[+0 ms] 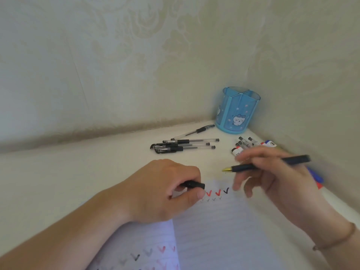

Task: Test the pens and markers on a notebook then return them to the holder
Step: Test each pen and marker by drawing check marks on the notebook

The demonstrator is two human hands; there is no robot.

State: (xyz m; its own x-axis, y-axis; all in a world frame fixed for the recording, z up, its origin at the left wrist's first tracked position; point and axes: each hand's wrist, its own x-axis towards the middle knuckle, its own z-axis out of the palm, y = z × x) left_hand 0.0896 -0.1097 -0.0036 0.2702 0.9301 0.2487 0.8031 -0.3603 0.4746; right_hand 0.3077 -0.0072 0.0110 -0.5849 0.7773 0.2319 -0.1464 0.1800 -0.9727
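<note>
1. Nearest to us lies the open notebook (214,230), its lined page bearing a row of red and black ticks just beyond our left thumb.
2. Our left hand (165,190) rests knuckles-up on the top of the page, forearm running in from the lower left; its fingers are curled round a black pen cap (194,185), the thumb tucked beneath it.
3. Our right hand (268,172) hovers above the notebook's upper right corner, wrist bent, a thin bracelet (335,240) on it. The thumb and upper fingers pinch a dark pen (266,164) held nearly level, its gold nib pointing left toward the cap; the lower fingers hang loose and blurred.
4. Beyond the pen's nib, four clear gel pens (185,146) lie on the white desk (97,172).
5. Behind the right hand's knuckles sits a cluster of markers (243,145); farther back, in the corner, the blue holder (238,110) stands upright.
</note>
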